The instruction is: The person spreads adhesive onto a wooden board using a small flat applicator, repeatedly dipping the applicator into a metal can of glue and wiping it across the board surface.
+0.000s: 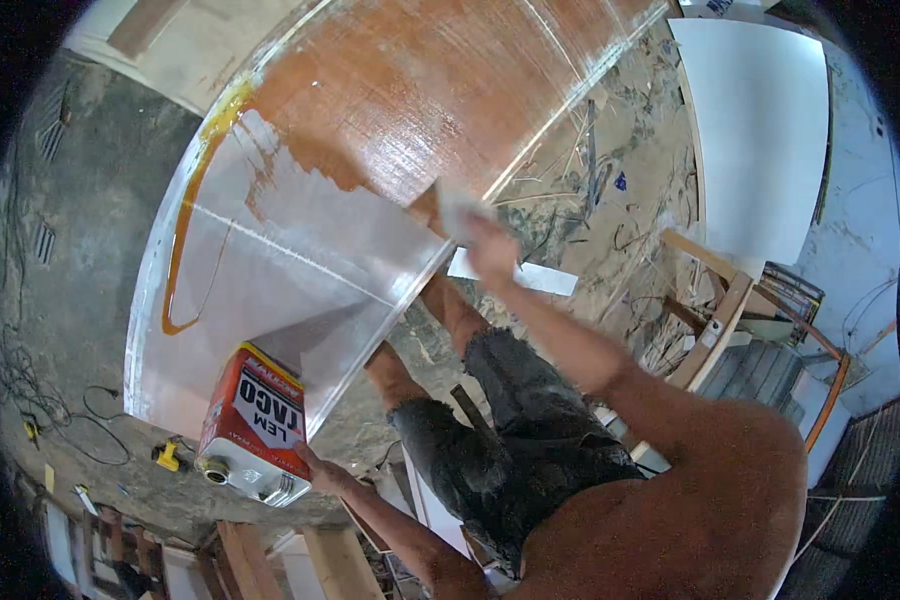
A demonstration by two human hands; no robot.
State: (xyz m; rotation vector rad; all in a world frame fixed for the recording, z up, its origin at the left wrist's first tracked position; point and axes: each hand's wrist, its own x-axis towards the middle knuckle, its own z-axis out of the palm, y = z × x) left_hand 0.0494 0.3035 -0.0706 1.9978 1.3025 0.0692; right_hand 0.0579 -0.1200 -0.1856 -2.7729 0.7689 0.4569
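A curved panel [300, 235] lies in front of me, its far part coated in wet orange-brown glue and its near part pale. A thick amber trail of glue [178, 270] runs along its left edge. My right hand [490, 248], smeared by motion, grips a flat spreader [450, 210] at the panel's right edge, where the coated and pale areas meet. My left hand [320, 470] holds the side of a red and white rectangular metal glue can [255, 425] at the near left corner. Its round spout is uncapped. Whether the can rests on the panel, I cannot tell.
A white curved sheet [755, 140] stands at the far right, near a wooden frame [715, 310]. A white strip [540, 277] lies below my right hand. On the left floor are a yellow power tool [168, 456] and tangled cables [45, 405]. Wood scraps litter the ground.
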